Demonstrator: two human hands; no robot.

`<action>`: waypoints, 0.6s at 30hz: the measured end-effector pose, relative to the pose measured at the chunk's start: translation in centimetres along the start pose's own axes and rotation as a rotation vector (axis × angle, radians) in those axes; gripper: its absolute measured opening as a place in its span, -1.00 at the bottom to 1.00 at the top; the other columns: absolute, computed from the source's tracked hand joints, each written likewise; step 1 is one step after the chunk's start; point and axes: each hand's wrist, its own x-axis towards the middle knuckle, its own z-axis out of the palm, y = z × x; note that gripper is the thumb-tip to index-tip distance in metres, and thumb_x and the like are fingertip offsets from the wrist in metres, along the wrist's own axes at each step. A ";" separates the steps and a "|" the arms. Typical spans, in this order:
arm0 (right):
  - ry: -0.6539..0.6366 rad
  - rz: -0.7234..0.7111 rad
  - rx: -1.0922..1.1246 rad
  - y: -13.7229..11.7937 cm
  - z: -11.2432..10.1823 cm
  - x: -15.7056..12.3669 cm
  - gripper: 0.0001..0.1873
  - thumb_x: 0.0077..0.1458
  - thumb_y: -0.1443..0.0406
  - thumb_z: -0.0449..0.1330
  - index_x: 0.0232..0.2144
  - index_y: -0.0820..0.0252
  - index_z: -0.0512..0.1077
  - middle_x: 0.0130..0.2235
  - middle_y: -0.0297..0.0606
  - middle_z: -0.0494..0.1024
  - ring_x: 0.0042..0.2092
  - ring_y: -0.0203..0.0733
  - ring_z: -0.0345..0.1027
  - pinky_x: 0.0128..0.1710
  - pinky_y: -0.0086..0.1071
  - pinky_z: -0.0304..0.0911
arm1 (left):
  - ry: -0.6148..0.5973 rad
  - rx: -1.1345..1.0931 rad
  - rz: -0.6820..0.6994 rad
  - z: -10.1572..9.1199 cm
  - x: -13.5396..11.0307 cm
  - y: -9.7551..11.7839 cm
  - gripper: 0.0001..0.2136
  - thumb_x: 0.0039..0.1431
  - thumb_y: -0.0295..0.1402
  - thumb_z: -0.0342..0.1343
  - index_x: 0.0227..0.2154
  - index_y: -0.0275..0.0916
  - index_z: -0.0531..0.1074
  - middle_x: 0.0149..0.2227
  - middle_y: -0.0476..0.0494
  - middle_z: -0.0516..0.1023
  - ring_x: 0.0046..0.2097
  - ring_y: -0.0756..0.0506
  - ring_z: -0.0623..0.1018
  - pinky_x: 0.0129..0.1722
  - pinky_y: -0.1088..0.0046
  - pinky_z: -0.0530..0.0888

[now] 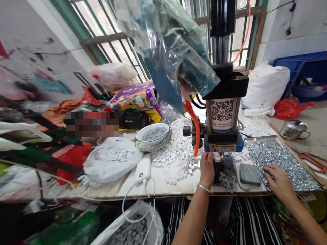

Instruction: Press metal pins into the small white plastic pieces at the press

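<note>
A white bag [109, 160] full of small white bits sits at the left of the table [163, 185]; next to it is a bowl [153, 134] of tiny metal bits and a white charger block [143, 168] with a cord; then comes a big heap of white bits [176, 153].

The left hand [206, 168] is at the foot of the press [223, 119], its fingers curled close to the white bits on the little block [217, 158]; I cannot tell if they pinch one. It looks like a bit is being set under the press; with fingers so near, any move there needs care.

A grey pad [250, 174] lies just beside the press; the right hand [278, 182] rests on the tray of shiny metal bits [281, 154], fingers apart and flat, holding nothing.

Farther right are a metal mug [293, 129] and red scissors [315, 160]; behind are a barred window [107, 20], a white sack [265, 85] and a blue crate [298, 64].
</note>
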 end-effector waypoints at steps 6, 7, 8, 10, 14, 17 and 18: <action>-0.014 -0.084 -0.055 0.3 -0.6 -0.6 -0.68 0.23 0.16 0.02 -0.21 0.14 0.54 -0.17 -0.08 0.59 -0.09 0.05 0.44 -0.01 -0.02 0.28 | -0.027 -0.375 -0.171 -5.6 -3.0 0.8 -0.55 0.17 0.14 0.12 -0.17 -0.16 0.37 -0.17 -0.17 0.58 -0.18 -0.19 0.63 -0.30 0.28 0.52; -0.026 -0.088 -0.073 0.5 -0.8 -0.8 -0.67 0.23 0.15 0.02 -0.21 0.13 0.54 -0.17 -0.07 0.59 -0.09 0.07 0.44 -0.01 -0.01 0.27 | -0.009 -0.446 -0.216 -7.0 -4.2 0.8 -0.56 0.16 0.11 0.16 -0.15 -0.16 0.37 -0.15 -0.17 0.59 -0.19 -0.19 0.63 -0.36 0.33 0.51; -0.031 -0.095 -0.087 0.8 -1.0 -0.9 -0.66 0.22 0.13 0.01 -0.21 0.12 0.53 -0.16 -0.06 0.59 -0.09 0.10 0.44 -0.01 0.01 0.26 | 0.018 -0.498 -0.257 -8.4 -5.5 0.7 -0.57 0.14 0.07 0.22 -0.13 -0.15 0.37 -0.15 -0.16 0.59 -0.21 -0.17 0.63 -0.41 0.39 0.48; -0.063 -0.127 -0.106 1.7 -1.1 -1.2 -0.66 0.22 0.12 0.01 -0.19 0.10 0.53 -0.16 0.01 0.59 -0.08 0.15 0.44 -0.02 0.04 0.24 | 0.088 -0.495 -0.315 -11.1 -8.2 0.5 -0.60 0.10 -0.04 0.31 -0.15 -0.16 0.38 -0.21 -0.12 0.58 -0.29 -0.10 0.61 -0.48 0.49 0.43; -0.074 -0.157 -0.098 3.4 -0.6 -1.7 -0.68 0.17 0.09 0.03 -0.22 0.00 0.53 -0.17 0.13 0.59 -0.07 0.27 0.44 -0.04 0.14 0.17 | 0.096 -0.226 -0.418 -16.5 -13.2 0.1 -0.68 0.06 -0.13 0.36 -0.33 -0.24 0.41 -0.35 -0.06 0.53 -0.44 0.00 0.51 -0.53 0.55 0.36; -0.075 -0.098 -0.053 3.9 -0.1 -1.9 -0.61 0.16 -0.01 0.00 -0.28 -0.05 0.56 -0.15 0.19 0.58 -0.05 0.30 0.45 -0.03 0.16 0.13 | 0.059 0.060 -0.505 -21.1 -15.5 -0.1 -0.68 0.04 -0.09 0.33 -0.34 -0.23 0.44 -0.37 -0.06 0.52 -0.44 -0.01 0.48 -0.51 0.52 0.35; -0.072 -0.050 -0.032 3.9 -0.1 -1.9 -0.59 0.15 -0.05 0.00 -0.31 -0.06 0.58 -0.15 0.20 0.57 -0.04 0.29 0.46 -0.03 0.15 0.13 | 0.097 0.237 -0.509 -22.7 -16.0 -0.1 -0.70 0.04 -0.09 0.31 -0.36 -0.22 0.45 -0.42 -0.05 0.49 -0.44 -0.05 0.49 -0.49 0.47 0.37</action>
